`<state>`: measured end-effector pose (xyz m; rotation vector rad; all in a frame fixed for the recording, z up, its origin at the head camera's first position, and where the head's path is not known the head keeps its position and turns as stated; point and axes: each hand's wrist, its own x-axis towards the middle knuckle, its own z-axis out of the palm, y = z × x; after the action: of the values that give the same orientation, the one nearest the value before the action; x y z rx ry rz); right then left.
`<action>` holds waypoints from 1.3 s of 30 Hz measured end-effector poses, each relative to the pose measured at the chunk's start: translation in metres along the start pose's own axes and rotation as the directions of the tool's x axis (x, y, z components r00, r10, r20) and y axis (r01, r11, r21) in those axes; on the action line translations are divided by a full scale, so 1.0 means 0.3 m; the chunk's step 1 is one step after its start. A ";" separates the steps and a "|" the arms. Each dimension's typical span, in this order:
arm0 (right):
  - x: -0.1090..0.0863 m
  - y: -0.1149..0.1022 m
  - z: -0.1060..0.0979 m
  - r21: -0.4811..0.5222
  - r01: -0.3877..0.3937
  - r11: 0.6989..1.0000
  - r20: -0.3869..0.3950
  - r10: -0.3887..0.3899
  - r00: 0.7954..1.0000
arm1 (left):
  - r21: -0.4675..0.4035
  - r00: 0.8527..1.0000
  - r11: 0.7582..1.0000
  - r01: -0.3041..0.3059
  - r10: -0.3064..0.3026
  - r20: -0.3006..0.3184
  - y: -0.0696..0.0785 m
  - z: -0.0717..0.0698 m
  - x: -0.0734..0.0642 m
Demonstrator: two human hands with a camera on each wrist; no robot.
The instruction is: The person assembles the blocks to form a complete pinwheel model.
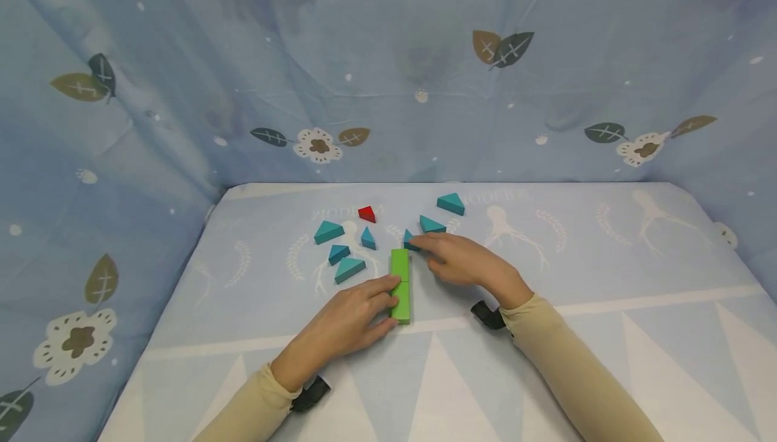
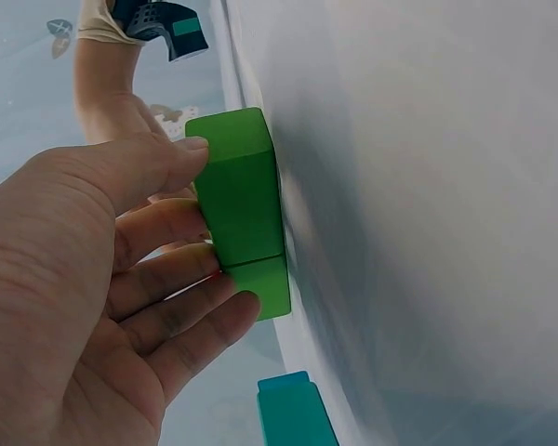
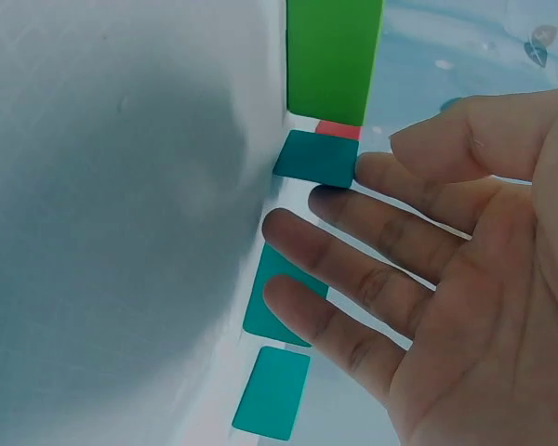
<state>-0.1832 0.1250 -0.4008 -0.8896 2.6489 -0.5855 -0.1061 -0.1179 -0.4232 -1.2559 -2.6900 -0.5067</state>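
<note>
Two green rectangular blocks (image 1: 400, 301) lie end to end in a line on the table, pointing away from me. My left hand (image 1: 355, 314) rests along their left side, its fingertips and thumb touching the green surface, as the left wrist view shows. Past the far end of that line, my right hand (image 1: 464, 263) reaches in from the right with fingers extended. Its index fingertip touches a small blue triangular block (image 3: 318, 158) close to the green end. A teal triangular block (image 1: 432, 224) lies just beyond the right fingers.
Left of the green line are several teal and blue triangular blocks (image 1: 349, 269) and a red block (image 1: 367, 214). Another teal triangle (image 1: 451, 203) lies farther back on the right. A patterned blue curtain (image 1: 388, 91) stands behind the cloth-covered table (image 1: 607, 260).
</note>
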 end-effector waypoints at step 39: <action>0.025 -0.033 0.066 0.001 0.091 0.996 -0.066 -0.090 0.994 | -0.015 1.000 1.000 0.008 -0.008 0.020 -0.008 0.006 -0.003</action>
<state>-0.1762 0.1076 -0.4147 -1.0104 2.6762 -0.6527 -0.1075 -0.1193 -0.4257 -1.2617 -2.7138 -0.5189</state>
